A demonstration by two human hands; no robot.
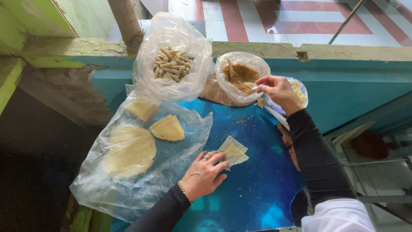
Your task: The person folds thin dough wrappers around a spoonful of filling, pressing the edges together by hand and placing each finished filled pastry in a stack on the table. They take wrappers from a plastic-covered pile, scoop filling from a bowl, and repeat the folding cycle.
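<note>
Nearest the camera, the left hand (204,174) is laid palm down on the shiny blue worktop (257,180), its fingers spread narrowly and its fingertips pressed on the near edge of a small stack of pale pastry wrappers (234,152). A ring is worn on one finger and a thin bracelet at the wrist. The wrappers are seen flat near the middle of the worktop, with one triangular piece folded on top.

To the left, a large clear plastic sheet (128,180) is spread over the worktop's edge; round pale dough discs (128,150) and folded wedges (168,128) are kept under it.

Farther off, the right hand (278,91) is closed on a small white spoon (254,87), which is held at the mouth of an open plastic bag of brown crumbly filling (241,78). A second bag, of finished rolled sticks (172,64), is stood just beside it to the left. A small bowl (301,92) is partly hidden behind the right hand. A green ledge (343,51) is seen beyond.
</note>
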